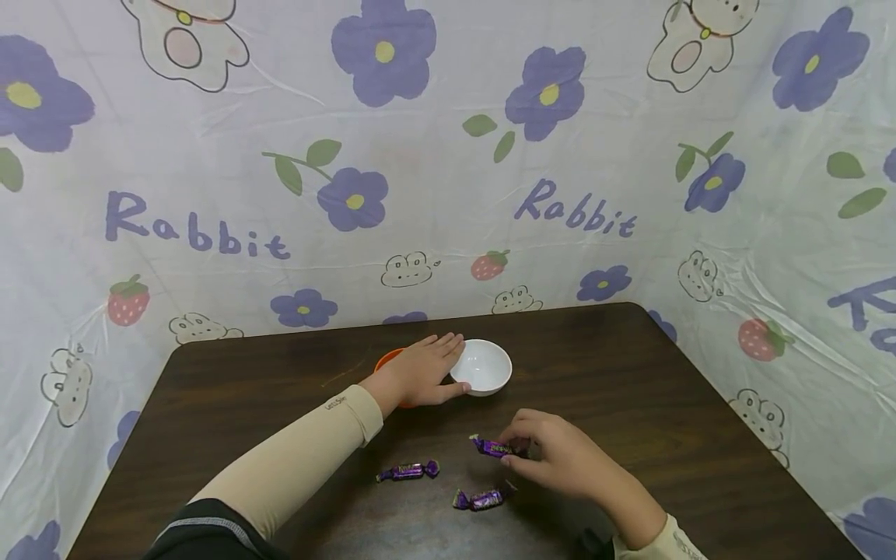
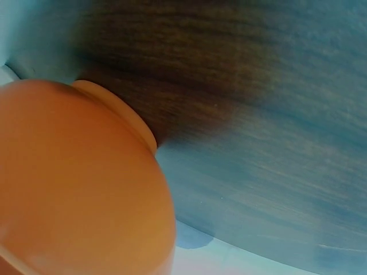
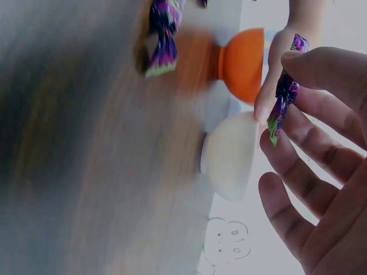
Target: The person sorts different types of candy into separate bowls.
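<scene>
"Across the table [image 1: 665, 404], what does the head view show?"

"An orange bowl [image 1: 385, 360] and a white bowl [image 1: 488, 367] side by side, short of the back edge. The left hand [image 1: 424, 373] lies over the orange one, released, fingers straight, reaching the white rim."

"And the right hand [image 1: 553, 453]?"

"Pinching a purple candy [image 1: 492, 447] in front of the white bowl. Dark wood runs from there to the right edge. A second candy [image 1: 408, 471] lies to its left, a third candy [image 1: 484, 499] nearer the person."

"Left wrist view?"

"The orange bowl's wall fills the lower left; beside it, dark wood stretches to the table's edge."

"Right wrist?"

"Thumb and fingers grip the purple candy; the other fingers are spread."
</scene>
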### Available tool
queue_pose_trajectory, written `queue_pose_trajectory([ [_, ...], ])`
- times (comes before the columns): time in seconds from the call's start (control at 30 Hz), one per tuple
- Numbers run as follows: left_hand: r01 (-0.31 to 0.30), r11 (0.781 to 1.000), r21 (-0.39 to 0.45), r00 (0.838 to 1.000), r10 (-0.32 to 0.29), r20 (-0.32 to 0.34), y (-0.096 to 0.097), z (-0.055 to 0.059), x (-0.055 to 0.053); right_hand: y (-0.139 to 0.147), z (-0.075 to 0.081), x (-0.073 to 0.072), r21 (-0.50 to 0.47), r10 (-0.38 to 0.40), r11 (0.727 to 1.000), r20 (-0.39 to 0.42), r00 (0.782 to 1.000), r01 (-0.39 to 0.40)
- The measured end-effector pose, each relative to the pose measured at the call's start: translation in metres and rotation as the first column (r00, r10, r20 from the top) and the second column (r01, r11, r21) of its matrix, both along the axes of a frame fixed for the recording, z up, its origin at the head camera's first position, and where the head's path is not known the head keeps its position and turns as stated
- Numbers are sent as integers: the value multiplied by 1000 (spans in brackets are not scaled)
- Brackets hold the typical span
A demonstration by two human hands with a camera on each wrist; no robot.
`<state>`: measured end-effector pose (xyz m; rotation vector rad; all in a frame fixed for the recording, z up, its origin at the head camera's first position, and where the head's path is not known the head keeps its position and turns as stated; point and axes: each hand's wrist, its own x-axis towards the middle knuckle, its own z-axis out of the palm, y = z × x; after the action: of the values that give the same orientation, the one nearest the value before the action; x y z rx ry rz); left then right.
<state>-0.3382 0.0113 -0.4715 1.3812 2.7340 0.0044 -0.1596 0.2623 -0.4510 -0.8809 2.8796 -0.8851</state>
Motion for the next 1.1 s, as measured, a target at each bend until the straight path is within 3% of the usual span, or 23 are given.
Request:
queue_pose_trajectory([
  [0.33,-4,1000,-13,1000,4,-28,1,-4,-2,6,1,-26,-35,-91,996,-110,990,88],
  [0.63,-7,1000,-23,999,6,-33,0,-2,0,5,-1,-50,-23,-232,973,-121,965,231],
  [1.1,-22,1000,1,1000,22,-22,0,-7,-1,-2,-10,-79,-9,-298,953,-197,934,302],
])
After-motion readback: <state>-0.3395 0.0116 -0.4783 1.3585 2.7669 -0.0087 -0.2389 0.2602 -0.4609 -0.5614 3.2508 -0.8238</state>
